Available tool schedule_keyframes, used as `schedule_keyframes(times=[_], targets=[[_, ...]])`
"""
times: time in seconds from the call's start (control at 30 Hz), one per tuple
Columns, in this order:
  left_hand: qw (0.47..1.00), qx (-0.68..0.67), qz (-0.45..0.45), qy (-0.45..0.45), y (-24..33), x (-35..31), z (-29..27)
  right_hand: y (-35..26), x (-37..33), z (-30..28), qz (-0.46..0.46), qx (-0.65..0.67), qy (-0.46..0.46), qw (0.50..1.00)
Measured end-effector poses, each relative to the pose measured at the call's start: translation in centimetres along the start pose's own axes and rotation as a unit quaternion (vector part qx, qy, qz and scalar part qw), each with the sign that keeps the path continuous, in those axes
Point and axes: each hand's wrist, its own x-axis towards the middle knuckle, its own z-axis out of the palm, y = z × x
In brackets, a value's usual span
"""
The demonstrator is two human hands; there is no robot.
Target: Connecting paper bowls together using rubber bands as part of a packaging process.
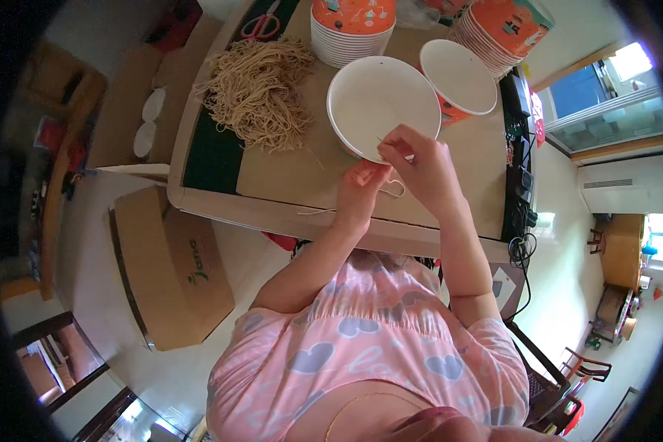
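A paper bucket [376,92], white inside, stands on the table just beyond my hands, its mouth tipped toward me. My right hand [422,166] reaches over the near rim and pinches the end of a thin beige string [398,193] inside the bucket. Outside the same rim, my left hand [362,193] is closed, its fingertips against the wall where the string meets it; the fingers partly hide what they grip. The string loops below my hands, with a tail lying toward the table's near edge. A heap of cut beige strings [261,92] lies at the left.
Stacked orange-printed buckets [352,33] stand behind, with another stack [501,33] at the far right. A single bucket [458,77] sits beside mine. Red-handled scissors [261,26] lie beyond the strings. A cardboard box [173,269] is on the floor left; black cables [523,250] hang at the right.
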Motion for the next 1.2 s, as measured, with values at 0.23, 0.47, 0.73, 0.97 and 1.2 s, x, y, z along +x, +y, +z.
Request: schedule_keyframes(times=[0.23, 0.47, 0.73, 0.97, 1.2], targets=[[0.705, 0.625, 0.288, -0.173, 9.1, -5.4, 2.0, 0.1, -2.4, -1.9, -0.001, -0.036, -0.058, 0.998], [0.457, 0.755, 0.377, -0.283, 13.7, -5.9, 5.6, 0.6, -4.8, -3.6, -0.025, -0.073, -0.117, 0.99], [0.418, 0.693, 0.511, -0.291, 13.2, -3.6, 5.2, -0.2, -3.9, -4.7, -0.142, -0.156, -0.06, 0.976], [0.461, 0.715, 0.44, -0.287, 12.6, -3.0, 3.5, 0.1, -3.5, -4.2, -0.137, -0.193, -0.1, 0.966], [0.595, 0.663, 0.256, -0.375, 11.0, -1.2, 3.3, 1.4, -5.7, -3.4, -0.029, -0.072, 0.003, 0.997]])
